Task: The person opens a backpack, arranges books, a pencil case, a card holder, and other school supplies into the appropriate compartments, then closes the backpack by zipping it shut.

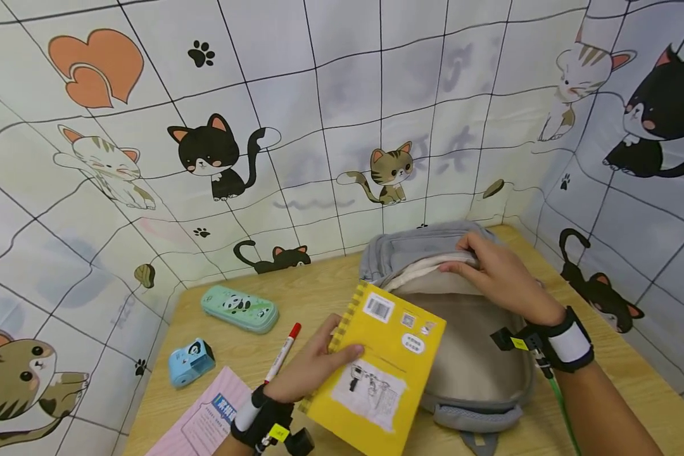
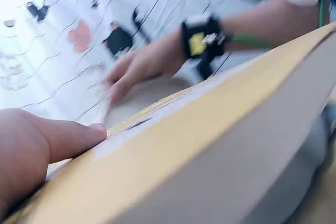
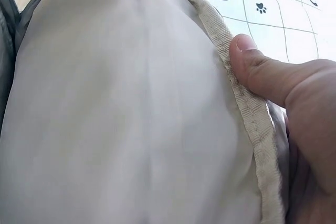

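My left hand [image 1: 325,354] grips a yellow spiral-bound notebook [image 1: 390,354] by its coil side, thumb lying across the back cover with its barcode and drawing. The notebook is tilted and overlaps the left part of a grey backpack [image 1: 467,354]. That backpack lies on the table, unzipped, its beige lining showing. Pinched between thumb and fingers of my right hand [image 1: 490,272] is the edge of the backpack's opening at the far side. The right wrist view shows the thumb [image 3: 262,72] on the beige seam binding [image 3: 247,103]; the other fingers are mostly hidden behind the fabric.
On the left of the wooden table [image 1: 319,285] lie a green panda pencil case [image 1: 239,308], a small blue panda-printed item [image 1: 191,363], a red-capped white marker [image 1: 283,353] and a pink booklet [image 1: 205,418]. Cat-printed sheeting [image 1: 342,126] stands around the table's back and sides.
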### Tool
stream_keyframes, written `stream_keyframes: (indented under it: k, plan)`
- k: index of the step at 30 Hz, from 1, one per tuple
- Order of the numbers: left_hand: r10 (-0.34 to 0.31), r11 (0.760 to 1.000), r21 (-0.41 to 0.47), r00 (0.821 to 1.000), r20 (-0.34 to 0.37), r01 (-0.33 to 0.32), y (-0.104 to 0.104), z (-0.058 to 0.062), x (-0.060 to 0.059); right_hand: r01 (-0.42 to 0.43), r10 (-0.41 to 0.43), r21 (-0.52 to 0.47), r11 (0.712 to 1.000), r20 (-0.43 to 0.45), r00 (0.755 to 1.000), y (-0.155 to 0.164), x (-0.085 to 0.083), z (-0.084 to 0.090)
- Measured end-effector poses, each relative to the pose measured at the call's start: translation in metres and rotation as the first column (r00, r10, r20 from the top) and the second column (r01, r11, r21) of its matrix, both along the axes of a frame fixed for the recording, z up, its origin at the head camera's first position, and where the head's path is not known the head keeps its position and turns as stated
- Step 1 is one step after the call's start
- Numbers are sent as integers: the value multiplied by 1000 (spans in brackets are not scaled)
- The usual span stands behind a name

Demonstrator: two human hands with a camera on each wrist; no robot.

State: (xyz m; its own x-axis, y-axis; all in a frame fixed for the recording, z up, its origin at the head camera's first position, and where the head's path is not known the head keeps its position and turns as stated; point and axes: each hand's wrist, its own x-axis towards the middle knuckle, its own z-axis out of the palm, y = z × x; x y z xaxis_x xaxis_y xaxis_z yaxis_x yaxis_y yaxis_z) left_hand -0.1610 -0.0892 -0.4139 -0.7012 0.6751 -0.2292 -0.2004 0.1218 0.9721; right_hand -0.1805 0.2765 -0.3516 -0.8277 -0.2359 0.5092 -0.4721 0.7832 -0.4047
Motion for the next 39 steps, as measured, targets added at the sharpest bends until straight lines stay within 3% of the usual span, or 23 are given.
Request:
stream_keyframes:
  k: [3, 6, 8, 11, 15, 18, 21, 24, 28, 31, 34, 39]
  plan:
    - [-118, 992, 47, 991, 62, 115, 37, -13, 3, -28, 29, -30, 999, 14, 999, -3, -3, 0]
    - [-217, 975, 66, 973, 78, 212, 71, -34, -2, -65, 67, -60, 996, 36, 997, -7, -7, 1]
    - [-257, 965, 70, 963, 77, 252, 89, -46, -9, -85, 89, -73, 994, 50, 995, -10, -8, 1]
    - [-265, 963, 86, 958, 106, 256, 111, -58, -21, -106, 111, -78, 991, 63, 992, -13, -8, 1]
    - [-172, 983, 87, 976, 135, 161, 127, -64, -37, -121, 128, -85, 989, 74, 989, -16, -6, 1]
    - [-48, 997, 60, 994, 94, 42, 132, -64, -47, -120, 128, -92, 988, 83, 988, -16, -4, 2]
    - [75, 997, 20, 996, 55, -76, 134, -63, -53, -118, 126, -91, 989, 86, 988, -17, -3, 3]
    - [179, 983, 38, 983, 51, -181, 136, -64, -58, -118, 126, -87, 989, 89, 988, -18, -1, 3]
    - [310, 948, 69, 950, 38, -312, 144, -69, -68, -119, 126, -82, 990, 90, 988, -17, 3, 1]
    - [392, 920, 7, 918, -59, -392, 150, -74, -77, -117, 123, -75, 990, 78, 989, -16, 5, -1]
    - [425, 900, -62, 899, -106, -432, 150, -79, -83, -122, 126, -69, 990, 69, 990, -15, 6, -2]
    - [357, 931, -37, 927, -115, -363, 141, -78, -82, -121, 128, -78, 990, 93, 987, -12, 7, -2]
